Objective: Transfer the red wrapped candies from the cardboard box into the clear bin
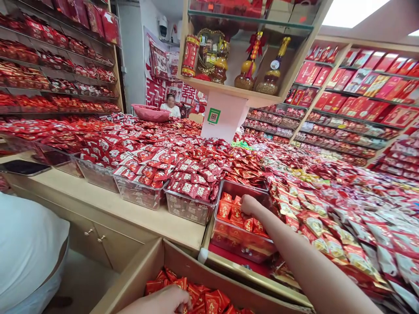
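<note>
My right hand (250, 206) is curled into a fist inside a clear plastic bin (240, 245), against small red packets with gold lettering (231, 210). Whatever its fingers hold is hidden. Lower down, my left hand (168, 300) reaches into an open cardboard box (178, 254). That box has a heap of similar red packets (212, 302) in it. The left fingers bend down onto the packets, and their tips are partly out of sight, so what they hold cannot be made out.
Several clear bins heaped with wrapped sweets, one a dark red bin (191, 208), line the counter (157, 222). A phone (24, 167) lies at left, above a person in white (26, 248). A post with a QR code (213, 117) stands mid-counter. Another person (170, 106) is behind.
</note>
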`<state>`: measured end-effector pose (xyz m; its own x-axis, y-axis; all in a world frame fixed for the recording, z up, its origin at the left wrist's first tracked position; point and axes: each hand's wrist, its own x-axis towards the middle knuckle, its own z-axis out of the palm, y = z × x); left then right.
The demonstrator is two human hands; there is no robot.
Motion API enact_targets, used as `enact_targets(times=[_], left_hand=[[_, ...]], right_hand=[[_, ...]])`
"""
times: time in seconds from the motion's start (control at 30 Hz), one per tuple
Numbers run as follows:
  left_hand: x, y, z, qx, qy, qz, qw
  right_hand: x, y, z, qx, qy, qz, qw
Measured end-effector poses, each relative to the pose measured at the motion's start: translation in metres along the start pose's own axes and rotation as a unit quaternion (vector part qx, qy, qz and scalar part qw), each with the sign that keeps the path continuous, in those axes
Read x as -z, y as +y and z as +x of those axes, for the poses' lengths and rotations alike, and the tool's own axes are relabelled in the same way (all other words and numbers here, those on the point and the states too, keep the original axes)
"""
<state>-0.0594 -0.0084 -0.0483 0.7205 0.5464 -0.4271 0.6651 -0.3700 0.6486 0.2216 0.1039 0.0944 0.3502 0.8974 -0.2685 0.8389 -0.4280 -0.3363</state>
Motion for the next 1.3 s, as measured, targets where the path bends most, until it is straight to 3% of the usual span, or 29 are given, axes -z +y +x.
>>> enact_targets(times=[0.17, 0.33, 0.63, 0.77, 0.87, 0.97, 1.0, 1.07, 1.17, 1.3], left_hand=[[0.003, 0.003, 0.000, 0.019, 0.001, 0.022, 1.000], [0.006, 0.006, -0.002, 0.037, -0.011, 0.037, 0.999], [0.001, -0.001, 0.000, 0.065, -0.036, 0.067, 0.995], [0.005, 0.000, 0.001, 0.090, -0.062, 0.124, 0.986], [0.001, -0.003, 0.004, 0.100, -0.103, 0.171, 0.975], [-0.013, -0.013, 0.012, 0.113, -0.145, 0.161, 0.970], [-0.019, -0.017, 0.014, 0.117, -0.159, 0.150, 0.969], [-0.029, -0.025, 0.017, 0.114, -0.176, 0.126, 0.970], [-0.038, -0.031, 0.019, 0.103, -0.176, 0.097, 0.974], [-0.041, -0.035, 0.020, 0.108, -0.151, 0.066, 0.980]], right_hand=[[0.007, -0.003, -0.005, 0.007, 0.014, -0.064, 0.998], [0.017, -0.005, -0.016, 0.075, 0.083, -0.113, 0.987], [0.018, -0.007, -0.017, 0.129, 0.131, -0.118, 0.976], [0.026, -0.020, -0.058, 0.187, 0.153, -0.080, 0.967], [0.017, -0.017, -0.119, 0.309, 0.094, 0.024, 0.946], [-0.018, 0.016, -0.169, 0.363, -0.121, 0.102, 0.918], [-0.037, 0.032, -0.177, 0.347, -0.183, 0.095, 0.915], [-0.081, 0.069, -0.182, 0.287, -0.250, 0.059, 0.923], [-0.149, 0.113, -0.164, 0.137, -0.204, 0.053, 0.968], [-0.208, 0.122, -0.133, 0.026, -0.212, 0.144, 0.966]])
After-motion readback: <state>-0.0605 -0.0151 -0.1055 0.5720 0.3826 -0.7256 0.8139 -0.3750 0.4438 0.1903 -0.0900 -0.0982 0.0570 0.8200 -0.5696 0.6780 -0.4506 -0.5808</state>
